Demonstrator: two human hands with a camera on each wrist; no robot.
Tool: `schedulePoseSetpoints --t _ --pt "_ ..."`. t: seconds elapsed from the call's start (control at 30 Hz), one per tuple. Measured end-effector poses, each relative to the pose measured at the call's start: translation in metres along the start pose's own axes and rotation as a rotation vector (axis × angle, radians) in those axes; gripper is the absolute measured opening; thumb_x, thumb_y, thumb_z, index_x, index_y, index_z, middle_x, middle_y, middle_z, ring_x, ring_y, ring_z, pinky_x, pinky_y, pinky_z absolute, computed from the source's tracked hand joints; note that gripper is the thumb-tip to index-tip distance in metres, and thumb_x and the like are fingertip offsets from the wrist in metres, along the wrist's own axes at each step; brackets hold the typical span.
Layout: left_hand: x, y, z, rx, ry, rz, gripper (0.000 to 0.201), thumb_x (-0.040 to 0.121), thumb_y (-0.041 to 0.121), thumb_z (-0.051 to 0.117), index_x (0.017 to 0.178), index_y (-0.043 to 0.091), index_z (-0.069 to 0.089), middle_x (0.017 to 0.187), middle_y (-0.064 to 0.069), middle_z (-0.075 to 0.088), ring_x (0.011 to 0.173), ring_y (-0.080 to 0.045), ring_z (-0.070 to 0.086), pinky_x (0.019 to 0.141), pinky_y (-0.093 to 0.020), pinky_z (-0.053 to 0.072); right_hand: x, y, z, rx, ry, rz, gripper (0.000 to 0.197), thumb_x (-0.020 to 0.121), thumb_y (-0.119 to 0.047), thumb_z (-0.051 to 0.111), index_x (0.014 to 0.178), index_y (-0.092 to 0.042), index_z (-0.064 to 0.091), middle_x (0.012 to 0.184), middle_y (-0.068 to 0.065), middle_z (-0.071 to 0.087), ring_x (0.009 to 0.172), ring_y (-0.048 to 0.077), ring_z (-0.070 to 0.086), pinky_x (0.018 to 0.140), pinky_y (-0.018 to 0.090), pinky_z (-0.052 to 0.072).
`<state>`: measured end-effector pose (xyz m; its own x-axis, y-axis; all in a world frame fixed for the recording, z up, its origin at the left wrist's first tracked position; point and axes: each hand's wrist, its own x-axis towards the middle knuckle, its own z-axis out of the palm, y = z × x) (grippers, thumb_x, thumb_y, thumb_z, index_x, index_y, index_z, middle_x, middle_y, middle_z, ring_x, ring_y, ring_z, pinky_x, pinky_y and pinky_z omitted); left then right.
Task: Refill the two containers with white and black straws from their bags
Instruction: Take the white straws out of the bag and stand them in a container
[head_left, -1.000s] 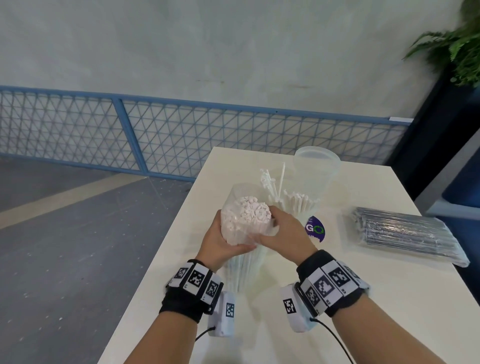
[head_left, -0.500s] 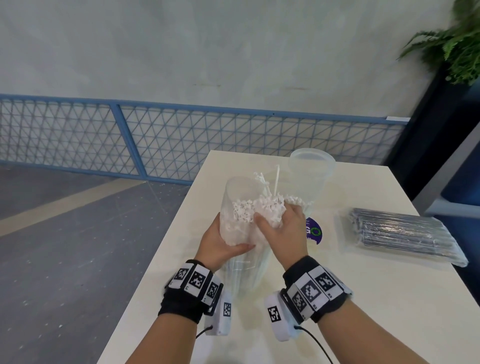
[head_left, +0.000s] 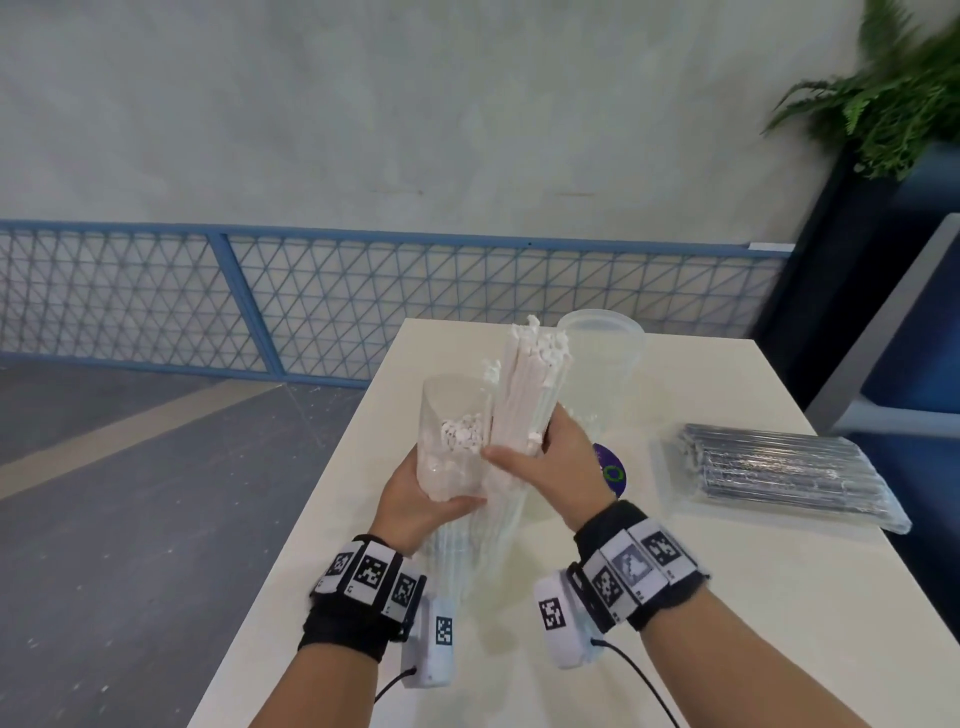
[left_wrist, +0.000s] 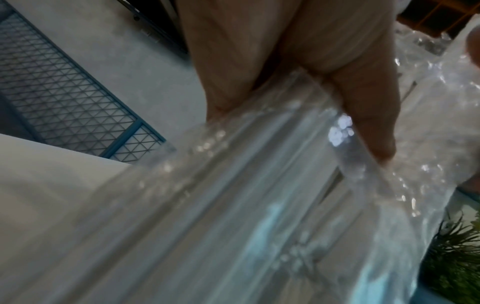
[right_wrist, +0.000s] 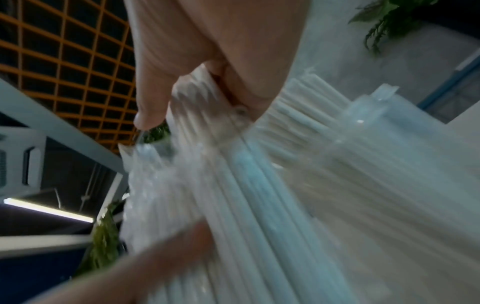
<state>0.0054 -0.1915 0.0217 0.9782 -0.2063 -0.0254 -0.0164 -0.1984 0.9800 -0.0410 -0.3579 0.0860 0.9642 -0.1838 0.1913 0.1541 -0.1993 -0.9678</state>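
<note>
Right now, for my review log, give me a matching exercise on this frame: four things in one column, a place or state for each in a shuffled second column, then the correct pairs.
Things:
1. bundle of white straws
2. clear bag of white straws
3. bag of black straws
4. empty clear container

Places or states:
A. lying flat on the table, untouched
B. gripped by the right hand, drawn up out of its bag
C. standing at the far end of the table
D. held upright by the left hand

Pairs: 1-B, 2-D, 3-A, 4-C
</note>
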Motion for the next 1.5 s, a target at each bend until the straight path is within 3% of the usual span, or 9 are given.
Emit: schedulePoseSetpoints --t 0.13,0.27,0.37,0.5,0.7,0.83,1.1,1.27,1.5 --pt "-0.002 0.002 0.003 0.012 0.012 0.016 0.074 0.048 0.019 0.091 0.114 0.021 0.057 0.105 0.004 0.068 0.101 -0.014 0.064 0.088 -0.034 0.052 -0.007 0.012 0.012 -0.012 0.104 -0.013 0.047 0.074 -0.015 0.076 0.112 -0.023 0.049 0.097 -0.016 0.059 0.093 0.001 0.059 0.079 0.01 0.048" --pt "-0.005 0.004 0.005 -0.016 -0.002 -0.004 0.074 0.05 0.02 0.092 0.115 0.021 0.057 0.107 0.006 0.068 0.102 -0.012 0.063 0.088 -0.033 0.051 0.001 -0.002 0.018 0.12 0.246 -0.009 0.035 0.08 -0.014 0.07 0.111 -0.017 0.054 0.104 0.0 0.065 0.1 0.017 0.063 0.091 0.031 0.05" --pt "-0.007 0.003 0.001 -0.062 0.009 -0.035 0.077 0.039 0.034 0.09 0.108 0.021 0.06 0.105 0.002 0.07 0.101 -0.016 0.065 0.089 -0.038 0.053 0.016 -0.024 0.01 0.205 0.35 -0.04 0.031 0.08 -0.013 0.069 0.108 -0.012 0.055 0.1 0.006 0.065 0.094 0.021 0.064 0.085 0.033 0.053" --pt "-0.006 0.001 -0.004 -0.086 0.017 -0.051 0.067 0.046 0.028 0.092 0.106 0.021 0.062 0.103 0.0 0.071 0.101 -0.018 0.066 0.091 -0.038 0.052 0.037 -0.047 -0.008 0.371 0.407 -0.03 0.018 0.081 -0.013 0.068 0.09 -0.018 0.054 0.085 0.005 0.061 0.084 0.023 0.06 0.079 0.039 0.052" --pt "-0.007 0.003 -0.001 -0.073 0.042 -0.008 0.074 0.038 0.039 0.087 0.105 0.023 0.061 0.102 0.004 0.07 0.099 -0.014 0.064 0.086 -0.034 0.052 0.039 -0.024 -0.005 0.391 0.337 0.074 0.046 0.07 -0.023 0.079 0.105 0.0 0.058 0.086 0.009 0.065 0.084 0.024 0.064 0.076 0.035 0.054" --pt "-0.006 0.005 0.001 -0.073 0.03 0.004 0.075 0.042 0.034 0.087 0.11 0.02 0.059 0.104 0.003 0.069 0.101 -0.015 0.064 0.086 -0.035 0.052 0.021 -0.003 0.009 0.279 0.22 0.114 0.039 0.068 -0.012 0.08 0.099 0.003 0.062 0.08 0.002 0.067 0.075 0.012 0.066 0.065 0.021 0.051" --pt "-0.005 0.01 0.0 -0.09 -0.066 0.019 0.098 0.037 0.037 0.09 0.125 0.022 0.049 0.12 0.002 0.063 0.114 -0.013 0.059 0.097 -0.036 0.047 0.024 -0.013 0.019 0.122 0.188 0.071 0.026 0.077 -0.013 0.073 0.099 -0.014 0.06 0.087 -0.004 0.064 0.083 0.011 0.062 0.068 0.015 0.049" --pt "-0.002 0.014 0.0 -0.092 -0.035 0.032 0.084 0.042 0.033 0.089 0.118 0.017 0.055 0.109 0.0 0.069 0.104 -0.014 0.065 0.09 -0.035 0.052 0.035 -0.027 0.013 0.137 0.27 0.025 0.028 0.079 -0.017 0.07 0.099 0.0 0.061 0.079 0.009 0.067 0.077 0.023 0.065 0.072 0.033 0.053" --pt "0.003 0.01 -0.002 -0.111 0.005 -0.018 0.057 0.06 0.015 0.086 0.11 0.016 0.06 0.105 -0.001 0.07 0.101 -0.017 0.066 0.093 -0.039 0.051 0.065 -0.057 -0.024 0.371 0.427 -0.006 0.01 0.08 -0.008 0.063 0.083 -0.002 0.055 0.06 0.004 0.055 0.056 0.018 0.054 0.058 0.029 0.046"
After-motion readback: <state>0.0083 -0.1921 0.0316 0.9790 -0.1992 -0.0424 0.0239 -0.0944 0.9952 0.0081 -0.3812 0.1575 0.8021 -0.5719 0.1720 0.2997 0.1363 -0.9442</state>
